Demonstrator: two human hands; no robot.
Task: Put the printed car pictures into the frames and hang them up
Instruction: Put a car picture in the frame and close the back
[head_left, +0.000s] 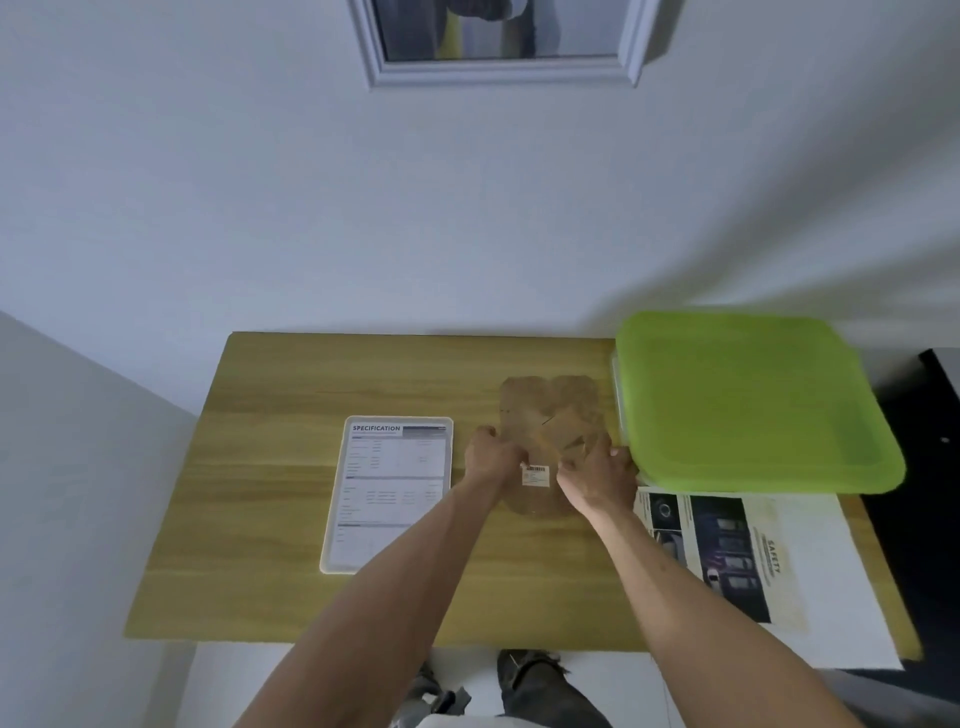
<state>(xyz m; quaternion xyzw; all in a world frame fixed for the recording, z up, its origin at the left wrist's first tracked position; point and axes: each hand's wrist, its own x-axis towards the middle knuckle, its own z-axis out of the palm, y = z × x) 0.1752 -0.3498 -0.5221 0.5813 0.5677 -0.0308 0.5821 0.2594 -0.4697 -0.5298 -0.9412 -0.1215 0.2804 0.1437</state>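
A picture frame lies face down in the middle of the wooden table (291, 499), its brown backing board (545, 410) up with a white barcode sticker (536, 475) near its front edge. My left hand (491, 457) grips the backing's left edge and my right hand (597, 475) grips its right edge. To the left lies a white-framed sheet headed SPECIFICATION (387, 493). At the right front lies a loose printed car picture marked SAFETY (737, 561) on white paper.
A lime-green lidded plastic box (748, 400) stands at the table's back right, overlapping the print. A grey-framed picture (498, 47) hangs on the white wall above. A black surface (930, 467) is at the far right. My legs show below the table edge.
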